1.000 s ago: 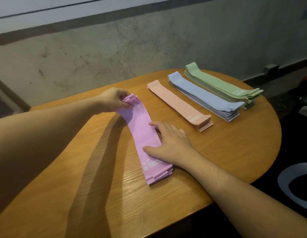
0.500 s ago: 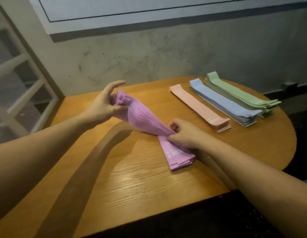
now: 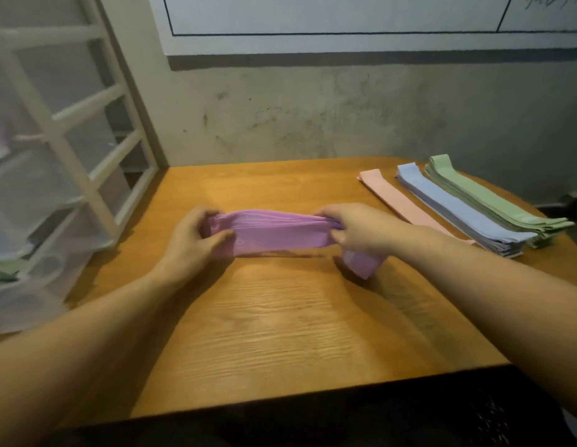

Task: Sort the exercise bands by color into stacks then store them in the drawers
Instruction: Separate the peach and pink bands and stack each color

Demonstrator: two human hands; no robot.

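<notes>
While both hands [image 3: 274, 235] pinch purple bands [image 3: 280, 233] — green bands [image 3: 3, 274] lie in drawer [image 3: 38, 279].

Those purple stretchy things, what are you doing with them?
A person grips the purple bands at both ends, left hand and right hand, holding them just above the table. Pink, blue and green stacks lie sorted at the right. The drawer unit stands at the left.
</notes>
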